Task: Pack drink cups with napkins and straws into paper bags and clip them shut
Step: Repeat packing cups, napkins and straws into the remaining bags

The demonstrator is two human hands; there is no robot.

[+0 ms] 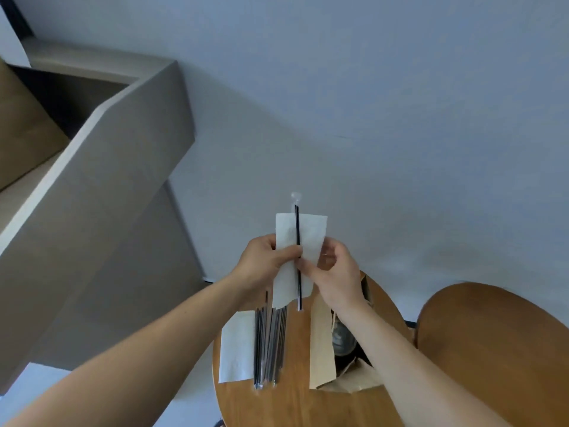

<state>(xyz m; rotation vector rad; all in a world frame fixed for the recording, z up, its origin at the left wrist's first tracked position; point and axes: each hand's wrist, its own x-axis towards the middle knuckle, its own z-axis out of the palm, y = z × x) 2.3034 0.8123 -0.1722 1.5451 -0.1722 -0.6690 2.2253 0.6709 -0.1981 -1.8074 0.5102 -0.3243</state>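
Above the round wooden table, my left hand and my right hand together hold a white napkin upright, with a black straw in a clear wrapper lying along its front. Both thumbs pinch napkin and straw at mid-height. Below them on the table, a bundle of several wrapped black straws lies over a stack of white napkins. To the right stands an open brown paper bag, and a dark drink cup shows inside it, partly hidden by my right forearm.
A second round wooden surface sits at the right. A grey angular structure, maybe a stair wall, fills the left side. A pale wall lies behind everything.
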